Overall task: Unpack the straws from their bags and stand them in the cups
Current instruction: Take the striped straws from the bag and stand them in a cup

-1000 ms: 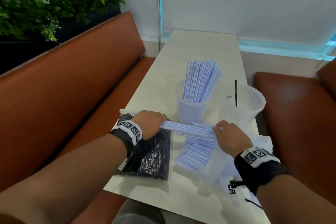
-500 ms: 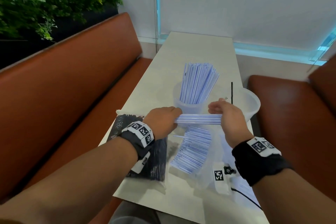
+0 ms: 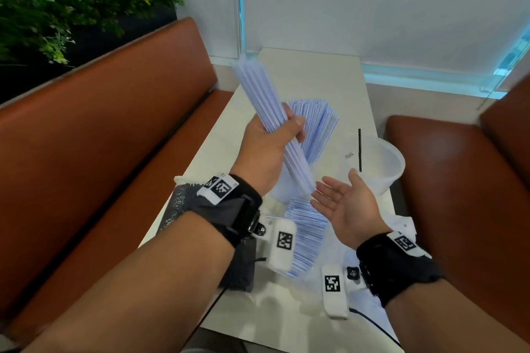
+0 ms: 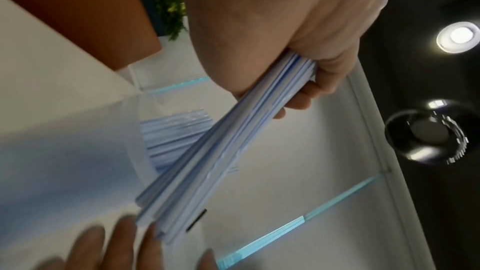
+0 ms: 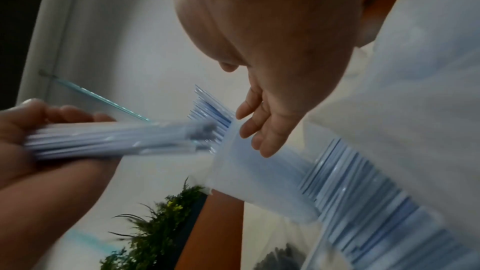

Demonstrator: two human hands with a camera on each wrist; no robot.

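L hand (image 3: 268,149): I see it raised over the table, fingers and thumb wrapped round a bundle (image 3: 265,112) of white-blue straws, gripping near mid-length.
Bundle: tilted; top end points to 11 o'clock, bottom end to 5 o'clock. Bottom end sits just at the R hand's fingertips; touching or not, I can't tell.
R hand (image 3: 345,203): palm up, fingers straight and spread, holding nothing. It's at 4 o'clock from the L hand, low over the table.
Cup 1 (image 3: 282,190): translucent, mostly hidden behind the bundle and L wrist. Full of straws (image 3: 317,126) standing upright and fanned out, right behind the L hand.
Cup 2 (image 3: 383,166): at 3 o'clock from cup 1, near the table's R edge. One black straw (image 3: 359,149) stands in it, near upright.
Loose straws (image 3: 307,235): white-blue pile lying flat on the table at 6 o'clock from cup 1, under the R hand; seems partly inside a clear bag, per R wrist view.
Black bag (image 3: 183,203): pack of dark straws flat on the table at 7 o'clock, under the L forearm.
Table (image 3: 315,71): pale, long, runs away toward 12 o'clock.
Benches: brown seats L (image 3: 114,129) and R (image 3: 447,180) of the table.
Plants (image 3: 71,0): green, behind the L bench at 10 o'clock.
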